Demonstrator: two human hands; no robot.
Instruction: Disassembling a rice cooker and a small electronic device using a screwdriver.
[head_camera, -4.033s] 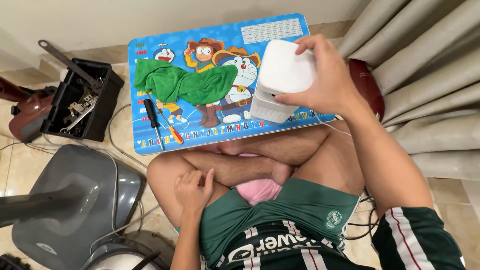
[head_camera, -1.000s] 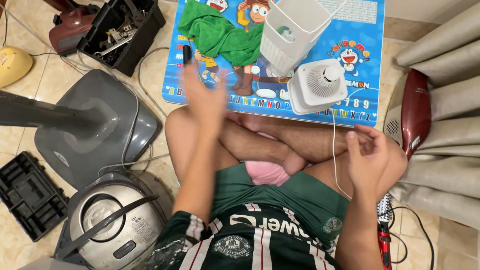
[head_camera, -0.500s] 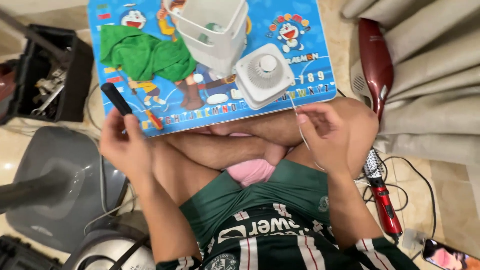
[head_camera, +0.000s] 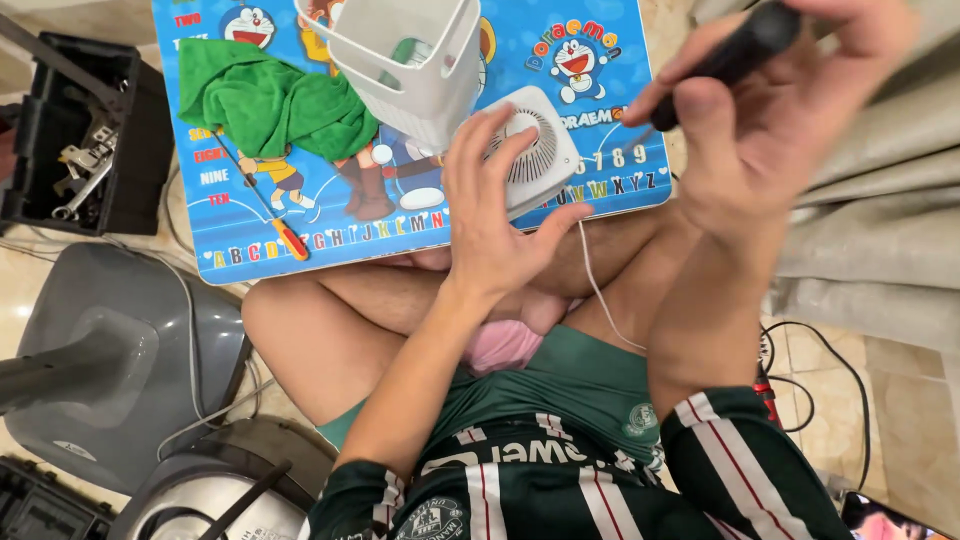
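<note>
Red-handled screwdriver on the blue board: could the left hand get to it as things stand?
Probably yes. The left hand rests on the white fan unit, holding nothing, and the screwdriver lies exposed on the blue board just left of it; only the green cloth covers its tip.

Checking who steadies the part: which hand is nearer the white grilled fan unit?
Left. The left hand rests on the white fan unit; the right hand holds a black-handled tool beside it.
</note>
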